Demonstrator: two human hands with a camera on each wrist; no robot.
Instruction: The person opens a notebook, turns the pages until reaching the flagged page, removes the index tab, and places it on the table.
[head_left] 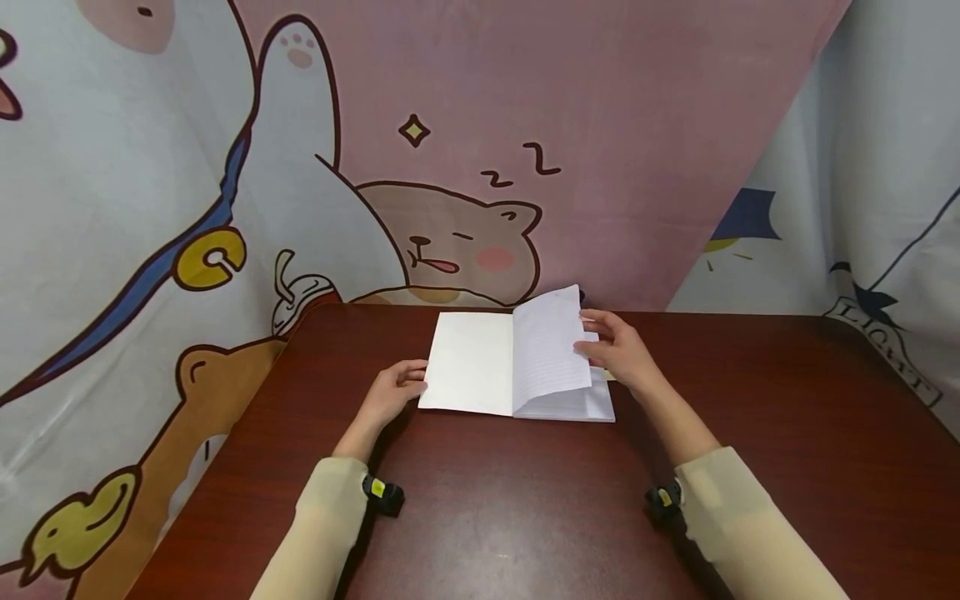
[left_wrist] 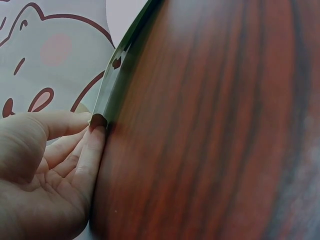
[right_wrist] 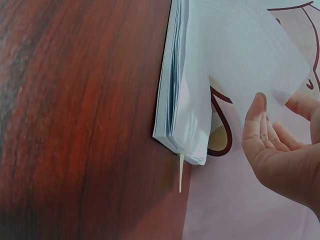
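Note:
An open notebook (head_left: 472, 362) lies on the table, its blank left side flat. The left hand (head_left: 392, 392) pinches the left edge of its cover, thumb above and fingers beneath, as the left wrist view shows; the cover's dark green underside (left_wrist: 122, 75) tilts up there. On the right side a lined page (head_left: 551, 346) stands raised and curved above the page stack (right_wrist: 192, 100). At the outer edge of this page is the right hand (head_left: 622, 350), holding it between thumb and fingers. A thin pale ribbon (right_wrist: 180, 172) hangs from the notebook's end.
The brown wood-grain table (head_left: 517, 517) extends in front of the notebook and to both sides. Behind it hangs a cloth backdrop (head_left: 637, 167) with cartoon animals. A small black device (head_left: 385, 493) is strapped at the left wrist, and another device (head_left: 663, 502) at the right.

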